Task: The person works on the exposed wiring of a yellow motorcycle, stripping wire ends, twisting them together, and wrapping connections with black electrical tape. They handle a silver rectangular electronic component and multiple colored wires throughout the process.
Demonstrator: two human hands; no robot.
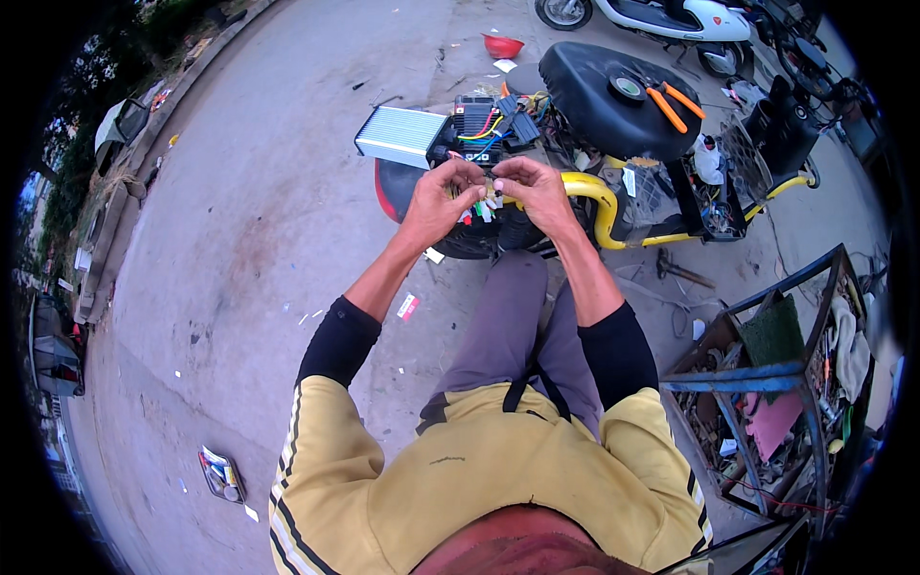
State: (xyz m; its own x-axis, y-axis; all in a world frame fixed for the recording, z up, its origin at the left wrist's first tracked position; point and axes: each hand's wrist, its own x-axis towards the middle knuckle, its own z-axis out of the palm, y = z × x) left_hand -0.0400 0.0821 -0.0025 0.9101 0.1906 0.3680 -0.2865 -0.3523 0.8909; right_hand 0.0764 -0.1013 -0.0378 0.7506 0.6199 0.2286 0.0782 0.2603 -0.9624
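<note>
My left hand [446, 199] and my right hand [539, 195] meet fingertip to fingertip over the rear of a partly stripped yellow scooter [600, 203]. Both are closed in a pinch on thin wires with small connectors [487, 205], some white, green and red; the fingers partly hide them. Just beyond my left hand lies a silver finned metal box [401, 134]. Beside it sits a black finned box [473, 117], crossed by red, yellow and blue wires. A black scooter seat [599, 91] rests to the right, with orange-handled pliers [676, 107] lying on it.
A hammer [684, 270] lies on the ground right of my legs. Nearer stands a blue metal-framed rack [738, 379] full of scrap. A small tray [221, 475] of items is at lower left. Farther off are a red bowl [502, 46] and a white scooter [661, 19].
</note>
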